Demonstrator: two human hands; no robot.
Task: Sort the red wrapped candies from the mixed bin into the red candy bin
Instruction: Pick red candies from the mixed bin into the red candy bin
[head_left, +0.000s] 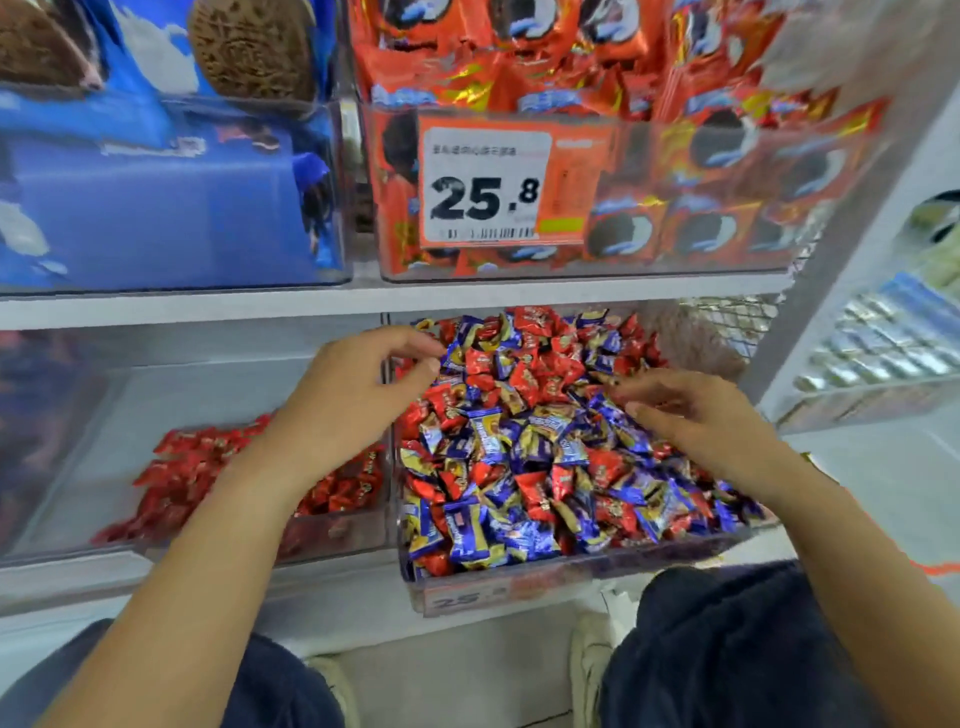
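Observation:
The clear mixed bin (571, 574) on the lower shelf is heaped with red and blue-gold wrapped candies (540, 447). Left of it stands the clear red candy bin (343, 535), with a pile of red candies (182, 478) inside. My left hand (358, 384) hovers over the wall between the two bins, its thumb and forefinger apart at the mixed pile's left edge and nothing seen in its grip. My right hand (691, 415) lies over the right side of the mixed pile, fingers stretched leftward and touching candies.
The upper shelf carries a bin of blue cookie packs (156, 197) and a bin of red cookie packs (701, 197) with a price tag (488, 187) reading 25.8. A white shelf post (852, 244) rises at the right. My knees and shoes are below.

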